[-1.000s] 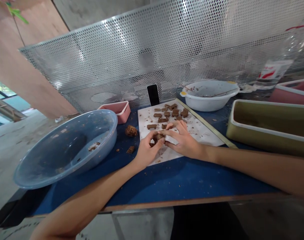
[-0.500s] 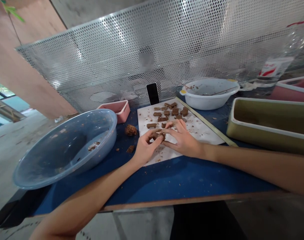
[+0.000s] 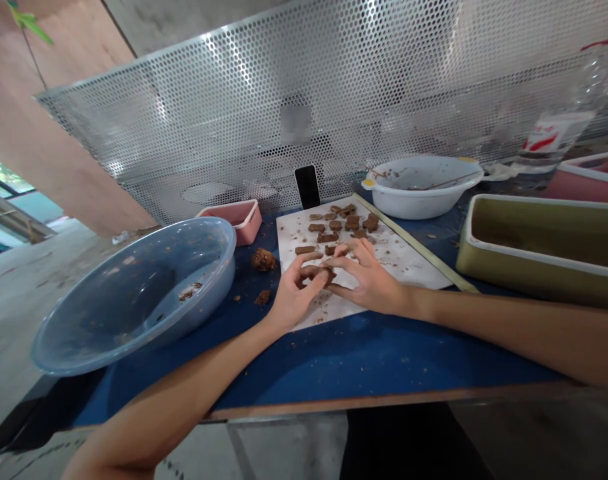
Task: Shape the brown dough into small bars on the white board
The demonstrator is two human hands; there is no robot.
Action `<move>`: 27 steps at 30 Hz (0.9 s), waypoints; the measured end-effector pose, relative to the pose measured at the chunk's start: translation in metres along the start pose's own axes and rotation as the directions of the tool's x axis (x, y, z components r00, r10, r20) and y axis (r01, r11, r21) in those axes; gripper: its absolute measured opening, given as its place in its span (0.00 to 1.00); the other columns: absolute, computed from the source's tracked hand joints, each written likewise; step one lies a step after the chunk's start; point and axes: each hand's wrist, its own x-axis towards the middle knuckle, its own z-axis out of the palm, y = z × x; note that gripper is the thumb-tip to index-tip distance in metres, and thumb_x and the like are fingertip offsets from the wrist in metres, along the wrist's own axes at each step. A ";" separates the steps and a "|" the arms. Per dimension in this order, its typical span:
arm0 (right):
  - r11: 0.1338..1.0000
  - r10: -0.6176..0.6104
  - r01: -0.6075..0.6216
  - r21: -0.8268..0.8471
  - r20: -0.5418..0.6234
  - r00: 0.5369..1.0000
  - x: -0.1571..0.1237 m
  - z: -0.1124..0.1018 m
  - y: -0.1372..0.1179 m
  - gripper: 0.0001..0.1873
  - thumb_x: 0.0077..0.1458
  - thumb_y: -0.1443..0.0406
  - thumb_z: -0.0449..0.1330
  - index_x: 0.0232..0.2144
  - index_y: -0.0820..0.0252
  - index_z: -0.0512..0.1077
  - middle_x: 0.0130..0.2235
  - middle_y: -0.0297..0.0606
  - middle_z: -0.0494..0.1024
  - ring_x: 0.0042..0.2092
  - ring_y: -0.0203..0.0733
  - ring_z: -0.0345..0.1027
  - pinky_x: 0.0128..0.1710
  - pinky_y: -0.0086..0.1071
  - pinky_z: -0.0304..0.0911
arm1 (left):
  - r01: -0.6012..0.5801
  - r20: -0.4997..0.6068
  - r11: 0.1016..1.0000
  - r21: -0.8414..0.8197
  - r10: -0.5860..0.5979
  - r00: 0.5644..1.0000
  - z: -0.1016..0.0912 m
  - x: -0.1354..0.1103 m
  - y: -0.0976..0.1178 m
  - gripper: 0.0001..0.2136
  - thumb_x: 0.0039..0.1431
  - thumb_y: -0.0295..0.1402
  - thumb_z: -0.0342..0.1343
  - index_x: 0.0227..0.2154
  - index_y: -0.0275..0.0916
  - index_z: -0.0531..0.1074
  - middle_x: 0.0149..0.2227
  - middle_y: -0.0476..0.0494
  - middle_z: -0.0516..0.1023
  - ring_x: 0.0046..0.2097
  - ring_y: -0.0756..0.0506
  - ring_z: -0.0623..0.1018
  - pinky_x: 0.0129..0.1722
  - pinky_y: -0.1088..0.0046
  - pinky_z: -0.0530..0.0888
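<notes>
Over the near part of a white sheet (image 3: 409,268), my left hand (image 3: 295,293) grips a small lump of brown clay (image 3: 329,275), thumb on top of it. Opposite, my right hand (image 3: 368,280) has its bent fingers and thumb around the same lump, which they partly cover. Beyond my hands, several small shaped clay pieces (image 3: 335,226) lie in loose rows on the sheet, with crumbs among them. Left of the sheet, a rough clay ball (image 3: 264,260) and a smaller clay chunk (image 3: 263,297) rest on the blue table (image 3: 329,363).
A large blue basin (image 3: 134,293) stands at the left, a pink box (image 3: 247,227) behind it. A phone (image 3: 308,187) leans against the perforated metal panel (image 3: 224,127). Rightward are a flat strip (image 3: 419,245), a white basin (image 3: 424,200), a green planter (image 3: 539,260) and a plastic bottle (image 3: 554,137).
My left fingers have shifted slightly on the clay lump, and more of it shows between the left thumb and index finger. The view has moved a little.
</notes>
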 end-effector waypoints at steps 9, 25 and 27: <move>0.999 0.011 -0.010 -0.030 0.016 1.000 0.000 -0.001 -0.003 0.20 0.68 0.51 0.67 0.57 0.52 0.76 0.55 0.48 0.74 0.56 0.58 0.68 0.60 0.58 0.66 | -0.032 -0.004 0.999 -0.008 0.032 0.999 0.001 -0.001 0.000 0.30 0.61 0.49 0.72 0.58 0.40 0.69 0.38 0.45 0.81 0.41 0.45 0.80 0.38 0.72 0.73; 1.000 -0.027 0.027 0.002 -0.003 1.000 0.001 -0.001 -0.001 0.16 0.70 0.54 0.65 0.55 0.53 0.77 0.53 0.48 0.73 0.54 0.56 0.68 0.56 0.55 0.67 | -0.035 0.006 0.999 -0.039 0.035 0.999 0.002 0.000 0.001 0.28 0.63 0.47 0.73 0.59 0.42 0.70 0.37 0.47 0.80 0.37 0.48 0.78 0.37 0.73 0.72; 1.000 -0.012 0.012 0.001 0.016 1.000 0.001 -0.001 -0.002 0.18 0.69 0.53 0.67 0.55 0.53 0.76 0.54 0.48 0.73 0.55 0.56 0.68 0.57 0.56 0.66 | -0.026 0.005 0.999 -0.045 0.026 1.000 0.002 -0.001 0.001 0.29 0.62 0.48 0.73 0.58 0.41 0.70 0.37 0.47 0.80 0.38 0.47 0.79 0.38 0.72 0.73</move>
